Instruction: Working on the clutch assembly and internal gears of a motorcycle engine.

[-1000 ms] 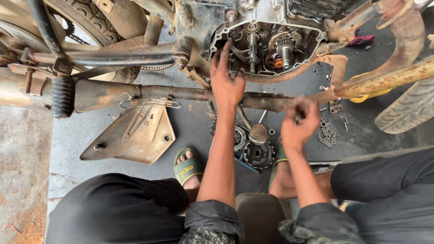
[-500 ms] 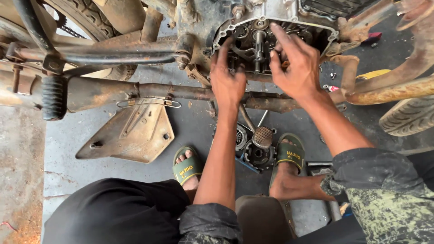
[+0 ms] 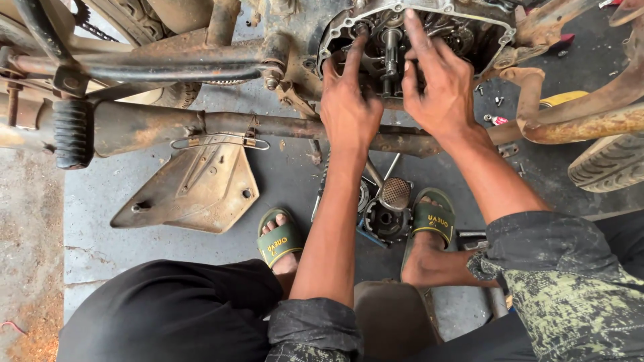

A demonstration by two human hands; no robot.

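Greasy open engine case (image 3: 469, 27) | left hand (image 3: 349, 110), right hand (image 3: 439, 90) – fingers spread inside, nothing gripped

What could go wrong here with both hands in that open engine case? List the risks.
1. Both the left hand and the right hand have fingers among the exposed gears and shafts of the open engine case; a turning gear could pinch them.
2. Small bolts lie scattered on the floor and could roll off or get lost.
3. Loose clutch parts sit between the feet in open green sandals; they could get kicked, or hurt a toe.
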